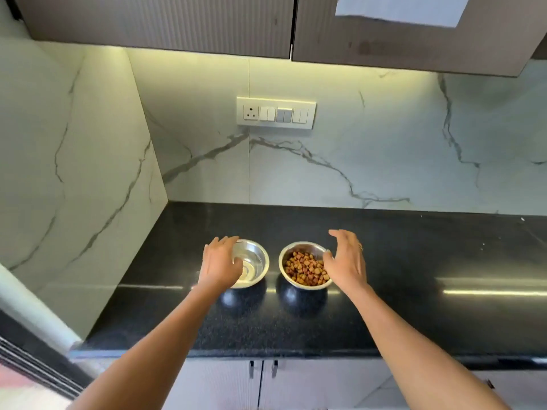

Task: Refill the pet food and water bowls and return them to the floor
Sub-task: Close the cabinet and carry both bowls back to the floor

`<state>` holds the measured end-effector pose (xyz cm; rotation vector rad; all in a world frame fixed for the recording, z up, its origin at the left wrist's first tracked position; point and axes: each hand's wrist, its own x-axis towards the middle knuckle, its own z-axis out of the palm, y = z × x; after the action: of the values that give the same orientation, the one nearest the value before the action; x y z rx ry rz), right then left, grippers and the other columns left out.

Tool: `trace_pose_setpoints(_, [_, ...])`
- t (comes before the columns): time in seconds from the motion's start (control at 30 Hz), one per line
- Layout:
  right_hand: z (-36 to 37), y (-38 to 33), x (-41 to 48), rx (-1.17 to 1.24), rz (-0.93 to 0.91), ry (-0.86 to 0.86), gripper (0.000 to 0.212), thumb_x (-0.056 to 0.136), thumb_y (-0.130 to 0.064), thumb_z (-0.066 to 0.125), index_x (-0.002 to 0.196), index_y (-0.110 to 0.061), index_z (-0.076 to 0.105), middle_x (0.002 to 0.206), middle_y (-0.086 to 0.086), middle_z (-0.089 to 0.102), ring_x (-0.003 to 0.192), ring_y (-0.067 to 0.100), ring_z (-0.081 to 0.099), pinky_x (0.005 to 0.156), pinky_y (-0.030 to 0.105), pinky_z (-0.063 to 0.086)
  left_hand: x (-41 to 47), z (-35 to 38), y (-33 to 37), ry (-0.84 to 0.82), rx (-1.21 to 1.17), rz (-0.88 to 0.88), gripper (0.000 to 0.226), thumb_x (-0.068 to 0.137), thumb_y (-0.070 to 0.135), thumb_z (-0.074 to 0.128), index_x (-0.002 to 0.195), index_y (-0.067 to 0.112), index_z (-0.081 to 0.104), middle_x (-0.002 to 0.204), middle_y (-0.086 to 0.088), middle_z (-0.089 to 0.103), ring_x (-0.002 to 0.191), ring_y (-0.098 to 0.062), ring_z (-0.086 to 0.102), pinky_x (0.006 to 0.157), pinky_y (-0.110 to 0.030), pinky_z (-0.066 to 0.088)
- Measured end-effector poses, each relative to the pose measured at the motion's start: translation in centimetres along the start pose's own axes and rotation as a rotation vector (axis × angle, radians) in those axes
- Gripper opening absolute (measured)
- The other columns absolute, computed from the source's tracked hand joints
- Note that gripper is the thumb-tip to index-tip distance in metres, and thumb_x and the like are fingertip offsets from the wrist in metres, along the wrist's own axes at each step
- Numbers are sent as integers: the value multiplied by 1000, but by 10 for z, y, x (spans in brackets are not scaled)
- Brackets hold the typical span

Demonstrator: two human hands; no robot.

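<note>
Two steel bowls stand side by side on the black countertop. The left water bowl holds clear water. The right food bowl is filled with brown kibble. My left hand hovers over the left rim of the water bowl, fingers spread and relaxed, covering part of it. My right hand is at the right rim of the food bowl, fingers extended, thumb near the rim. Neither hand grips a bowl.
A marble-patterned wall rises behind and to the left of the counter, with a switch panel above the bowls. Upper cabinets hang overhead. Lower cabinet doors sit under the counter edge.
</note>
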<state>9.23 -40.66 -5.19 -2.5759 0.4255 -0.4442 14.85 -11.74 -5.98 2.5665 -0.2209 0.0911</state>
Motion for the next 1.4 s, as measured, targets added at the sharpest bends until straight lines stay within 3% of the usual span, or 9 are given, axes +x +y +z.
trace_pose_setpoints(0.1, [7,31,-6,117,272,-39,46,97,-16,71,141,-14,61,145,13,57,133,33,60,108,45,51,-16,20,-8,40,-154,-180,57,79,12,65,137,10,65,130,-15,71,122,-39,64,103,-44,53])
trace_pose_setpoints(0.23, [25,77,0,213,533,-104,28,94,-27,66,119,-13,72,125,17,72,117,38,70,99,45,59,-22,43,-17,115,-169,-407,47,84,13,64,131,7,62,122,-23,68,114,-43,63,97,-51,54])
trace_pose_setpoints(0.3, [33,92,7,318,630,-127,19,97,-30,65,106,-14,71,106,16,77,92,34,78,83,47,67,-22,50,-21,141,-172,-540,45,85,15,66,128,4,61,123,-26,64,116,-46,59,99,-52,50])
trace_pose_setpoints(0.37, [35,96,16,435,694,-182,24,105,-29,63,111,-7,71,91,14,79,72,25,76,61,37,66,-21,56,-21,163,-222,-648,40,86,18,66,122,1,61,122,-27,64,116,-46,58,99,-51,47])
trace_pose_setpoints(0.57, [48,90,47,320,468,-421,32,110,-37,55,103,-10,72,84,11,78,58,17,69,49,25,57,-5,71,-19,156,-597,-933,30,94,25,59,115,4,65,104,-18,72,80,-30,69,73,-42,64])
trace_pose_setpoints(0.7, [58,92,64,240,355,-486,23,109,-25,56,111,-10,73,84,14,77,53,18,67,43,25,49,2,82,-21,165,-737,-1018,26,101,20,52,111,-2,64,91,-20,72,62,-22,64,50,-31,55])
trace_pose_setpoints(0.83, [60,98,69,277,335,-541,24,109,-22,57,94,-10,73,75,12,73,49,16,61,42,25,44,3,87,-21,151,-737,-1038,22,103,11,47,109,-4,63,78,-17,69,59,-22,63,49,-32,55])
trace_pose_setpoints(0.97, [59,100,73,311,312,-577,32,107,-16,56,78,-9,68,60,8,66,36,10,55,39,24,40,5,86,-26,116,-748,-1029,21,105,10,47,111,-5,60,81,-22,73,58,-23,68,45,-30,58])
trace_pose_setpoints(1.4, [59,96,86,301,212,-600,34,107,-17,54,80,-5,70,60,10,68,42,15,59,45,27,47,-8,87,-27,184,-750,-1026,14,103,7,49,102,-5,57,84,-28,74,55,-27,70,46,-30,58])
